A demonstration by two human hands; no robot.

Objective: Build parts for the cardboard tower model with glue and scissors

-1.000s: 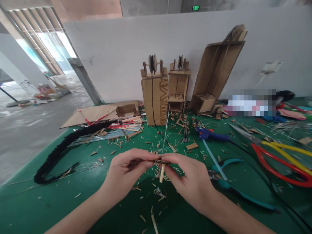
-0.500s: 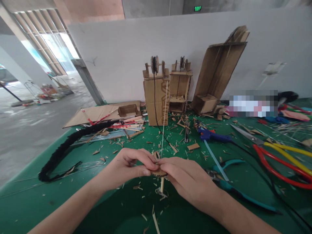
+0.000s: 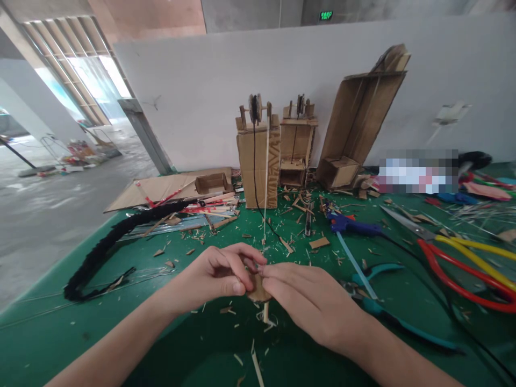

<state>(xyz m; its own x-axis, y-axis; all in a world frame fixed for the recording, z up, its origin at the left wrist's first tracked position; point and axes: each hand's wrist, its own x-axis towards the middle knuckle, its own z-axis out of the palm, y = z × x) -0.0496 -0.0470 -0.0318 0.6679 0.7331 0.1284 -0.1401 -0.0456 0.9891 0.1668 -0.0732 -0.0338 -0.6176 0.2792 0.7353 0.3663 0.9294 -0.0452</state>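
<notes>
hands (left hand [image 3: 215, 277], right hand [image 3: 310, 301]) pinch cardboard disc [image 3: 258, 290] on stick [image 3: 266, 310].

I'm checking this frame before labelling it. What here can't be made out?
- Head view: how the cardboard disc joins the thin stick; the left hand and right hand cover it.
- The pixelated patch by the wall: blurred out.
- The red-handled scissors: handles cut off by the right edge.
- The green sign: lettering too small.

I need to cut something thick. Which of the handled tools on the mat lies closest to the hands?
The teal pliers, just beside the right hand. The red and yellow scissors lie farther right; the blue glue gun lies farther back.
</notes>
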